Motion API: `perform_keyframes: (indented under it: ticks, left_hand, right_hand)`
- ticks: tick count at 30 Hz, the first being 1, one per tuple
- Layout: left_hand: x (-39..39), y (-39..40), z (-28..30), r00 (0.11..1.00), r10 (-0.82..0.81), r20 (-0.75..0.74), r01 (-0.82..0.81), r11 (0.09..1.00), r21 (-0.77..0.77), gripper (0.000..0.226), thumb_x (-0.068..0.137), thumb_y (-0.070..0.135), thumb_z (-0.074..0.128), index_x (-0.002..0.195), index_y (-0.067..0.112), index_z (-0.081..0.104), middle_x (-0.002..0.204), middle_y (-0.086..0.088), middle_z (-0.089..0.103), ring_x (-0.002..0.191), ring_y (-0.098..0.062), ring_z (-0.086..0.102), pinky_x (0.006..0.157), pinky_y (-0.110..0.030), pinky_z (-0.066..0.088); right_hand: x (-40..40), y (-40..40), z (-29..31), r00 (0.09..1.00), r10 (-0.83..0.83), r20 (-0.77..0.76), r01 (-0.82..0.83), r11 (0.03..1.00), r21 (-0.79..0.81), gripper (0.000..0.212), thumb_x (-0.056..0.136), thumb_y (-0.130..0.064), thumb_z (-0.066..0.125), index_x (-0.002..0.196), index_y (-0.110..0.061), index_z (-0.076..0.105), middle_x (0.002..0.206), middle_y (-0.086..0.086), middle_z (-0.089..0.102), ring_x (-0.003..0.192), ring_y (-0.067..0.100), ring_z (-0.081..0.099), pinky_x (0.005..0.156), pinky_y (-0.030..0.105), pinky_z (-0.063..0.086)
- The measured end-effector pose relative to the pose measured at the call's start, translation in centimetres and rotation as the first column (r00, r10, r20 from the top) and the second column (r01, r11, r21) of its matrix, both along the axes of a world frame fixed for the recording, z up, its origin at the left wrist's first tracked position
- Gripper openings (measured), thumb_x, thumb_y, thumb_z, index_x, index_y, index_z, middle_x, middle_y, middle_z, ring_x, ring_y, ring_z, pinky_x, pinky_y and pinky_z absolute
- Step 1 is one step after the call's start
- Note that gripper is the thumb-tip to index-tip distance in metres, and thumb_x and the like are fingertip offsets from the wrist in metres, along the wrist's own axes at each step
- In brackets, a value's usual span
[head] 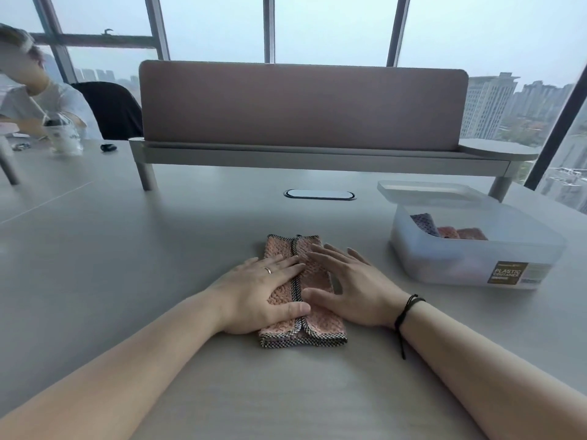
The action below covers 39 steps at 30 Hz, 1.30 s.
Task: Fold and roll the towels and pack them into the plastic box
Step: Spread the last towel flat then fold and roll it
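- The pink towel lies flat on the table, directly in front of the person. Both long sides are folded inward; the checked borders meet along a centre seam running away from the person.
- Handling judgement: the towel looks soft, light and limp, with a textured weave that should grip itself rather than slide. It will not hold a fold unaided, so pressure is needed until the roll is tight.
- Recommended hold: pinch both corners of the near short edge, then roll away from the body while keeping the seam closed.
- The left hand rests palm-down on the left flap. Its fingers are straight and flat, and its thumb lies across the seam. It grips nothing.
- The right hand rests on the right flap with fingers spread and nearly straight. It presses rather than grasps.
- The plastic box stands open to the right of the towel, well apart from it. Rolled towels in blue-grey and pink already sit at its far side.
- The lid appears to lie behind the box, touching it.
- Judged stage: folding is complete; rolling has not started.
- A desk screen stands across the far edge of the table.
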State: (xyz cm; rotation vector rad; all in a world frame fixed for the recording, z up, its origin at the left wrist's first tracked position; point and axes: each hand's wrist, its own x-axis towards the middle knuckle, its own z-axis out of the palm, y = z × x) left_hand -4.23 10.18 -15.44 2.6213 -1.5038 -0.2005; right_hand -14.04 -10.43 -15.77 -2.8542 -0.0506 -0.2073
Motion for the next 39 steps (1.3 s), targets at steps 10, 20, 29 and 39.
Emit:
perform_keyframes:
  ticks: [10,20,29,39]
  left_hand:
    - [1.7,-0.8,-0.4,1.0,0.006,0.029,-0.006,1.0,0.024,0.109,0.062,0.098,0.008,0.155,0.042,-0.003,0.164,0.023,-0.005,0.15,-0.003,-0.013,0.124,-0.041,-0.004]
    - [1.5,2.5,0.5,0.952,-0.082,-0.296,0.014,0.974,-0.227,0.1,0.067,0.085,0.056,0.152,0.052,0.014,0.161,0.03,-0.005,0.143,0.014,-0.017,0.123,-0.033,-0.003]
    - [1.8,2.2,0.1,0.988,-0.074,-0.137,0.077,0.997,0.017,0.11,0.053,0.102,0.036,0.147,0.062,-0.004,0.162,0.023,-0.016,0.145,0.002,-0.027,0.124,-0.042,-0.006]
    - [1.7,2.1,0.2,0.974,-0.05,-0.222,0.027,0.994,-0.108,0.099,0.057,0.1,0.035,0.145,0.063,0.009,0.162,0.026,-0.005,0.146,0.008,-0.016,0.124,-0.035,-0.004]
  right_hand:
    - [-1.8,0.8,0.0,0.98,0.041,-0.193,-0.067,0.989,-0.131,0.096,0.077,-0.089,0.014,0.156,-0.037,0.002,0.164,-0.021,-0.001,0.149,-0.003,-0.01,0.124,0.042,0.001]
    - [-1.8,-0.4,0.4,0.999,0.012,-0.039,-0.002,0.974,0.228,0.052,0.097,-0.057,0.043,0.146,-0.041,0.041,0.158,-0.022,0.027,0.145,-0.005,0.02,0.122,0.031,0.017]
    - [-2.4,-2.1,0.3,0.993,0.086,-0.081,-0.052,0.933,0.357,0.044,0.1,-0.017,0.052,0.134,-0.045,0.056,0.151,-0.026,0.039,0.146,-0.004,0.021,0.122,0.032,0.019]
    - [-3.6,0.1,1.7,0.953,0.299,-0.056,-0.272,0.919,0.285,0.043,0.079,-0.025,0.078,0.116,-0.046,0.069,0.147,-0.026,0.044,0.146,-0.005,0.019,0.117,0.021,0.019]
